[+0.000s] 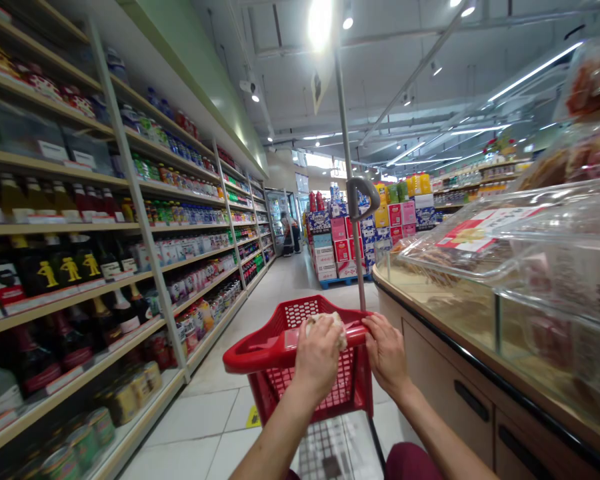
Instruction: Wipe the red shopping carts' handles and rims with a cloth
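Observation:
A red plastic shopping cart (275,360) stands in front of me, its handle running across just ahead of my body. On the middle of that handle lies my left hand (317,353), closed over a crumpled whitish cloth (336,323) pressed to the bar. My right hand (385,350) is wrapped round the right end of the handle, with no cloth visible in it. A thin grey pole (359,267) with a grey looped grip (363,199) rises by the cart's right side; its foot is hidden.
Tall shelves (180,250) of bottles and cans line the left side. A wooden counter (445,373) with clear-lidded food packs (470,240) runs close along the right. Stacked boxes (343,250) on a blue pallet (347,281) stand ahead; people (293,235) are farther off.

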Demonstrator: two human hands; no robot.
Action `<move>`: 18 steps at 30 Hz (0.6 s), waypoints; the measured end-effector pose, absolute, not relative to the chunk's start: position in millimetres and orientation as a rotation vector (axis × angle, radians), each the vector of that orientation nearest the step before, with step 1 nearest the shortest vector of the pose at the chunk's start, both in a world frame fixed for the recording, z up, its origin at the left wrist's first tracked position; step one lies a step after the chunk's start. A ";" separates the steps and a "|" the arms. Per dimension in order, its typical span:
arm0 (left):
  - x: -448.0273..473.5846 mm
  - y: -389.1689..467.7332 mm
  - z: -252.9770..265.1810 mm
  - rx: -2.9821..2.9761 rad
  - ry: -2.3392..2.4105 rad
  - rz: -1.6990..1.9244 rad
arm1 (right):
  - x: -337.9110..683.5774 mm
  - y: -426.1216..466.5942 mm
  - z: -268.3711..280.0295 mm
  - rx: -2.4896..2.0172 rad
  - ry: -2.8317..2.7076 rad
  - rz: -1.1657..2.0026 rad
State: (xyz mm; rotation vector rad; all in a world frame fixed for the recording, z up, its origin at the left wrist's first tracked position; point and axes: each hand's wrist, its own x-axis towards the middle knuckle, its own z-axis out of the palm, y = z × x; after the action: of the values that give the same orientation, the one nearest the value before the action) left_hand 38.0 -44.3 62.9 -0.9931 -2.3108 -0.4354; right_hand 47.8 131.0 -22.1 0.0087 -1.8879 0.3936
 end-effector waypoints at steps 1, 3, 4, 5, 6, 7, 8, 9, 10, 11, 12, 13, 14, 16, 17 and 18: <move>38.9 -41.1 63.1 -1.022 -2.301 -0.425 | 48.1 131.8 -22.2 0.012 -1.894 0.385; 35.2 -42.8 65.6 -0.896 -2.374 -0.422 | 48.6 132.8 -22.0 0.024 -1.907 0.380; 32.0 -46.5 67.3 -0.782 -2.432 -0.431 | 48.7 132.9 -22.0 0.027 -1.909 0.384; 29.3 -50.3 68.6 -0.682 -2.480 -0.445 | 48.6 132.6 -22.0 0.027 -1.907 0.392; 28.0 -53.3 69.2 -0.629 -2.503 -0.462 | 48.4 132.0 -22.2 0.024 -1.903 0.401; 28.5 -54.7 68.7 -0.643 -2.495 -0.479 | 48.1 131.4 -22.4 0.018 -1.897 0.410; 30.9 -54.4 67.2 -0.728 -2.460 -0.486 | 47.8 130.8 -22.7 0.012 -1.892 0.415; 34.5 -52.7 64.9 -0.855 -2.401 -0.479 | 47.8 130.4 -22.8 0.007 -1.889 0.415; 38.4 -50.7 62.4 -0.984 -2.334 -0.457 | 47.9 130.3 -22.8 0.007 -1.891 0.411; 41.6 -49.1 60.3 -1.077 -2.278 -0.429 | 48.2 130.4 -22.7 0.008 -1.896 0.404; 43.4 -48.8 59.0 -1.113 -2.251 -0.406 | 48.6 130.7 -22.5 0.009 -1.902 0.396; 43.3 -50.0 58.8 -1.085 -2.252 -0.397 | 49.1 130.9 -22.2 0.012 -1.910 0.389; 41.7 -52.5 59.5 -0.999 -2.276 -0.401 | 49.4 131.1 -21.9 0.016 -1.917 0.385; 36.0 -58.2 62.0 -0.773 -2.337 -0.425 | 49.5 130.9 -21.7 0.021 -1.918 0.390; 33.7 -59.7 62.5 -0.705 -2.347 -0.425 | 49.2 130.6 -21.9 0.021 -1.911 0.398; 32.7 -59.7 61.8 -0.698 -2.335 -0.410 | 48.8 130.2 -22.1 0.019 -1.901 0.408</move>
State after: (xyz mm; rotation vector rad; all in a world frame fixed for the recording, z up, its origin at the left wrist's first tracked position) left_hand 32.7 -59.7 61.8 -0.6978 -2.3350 -0.4098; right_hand 48.8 130.2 -22.1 0.0186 -1.9011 0.4081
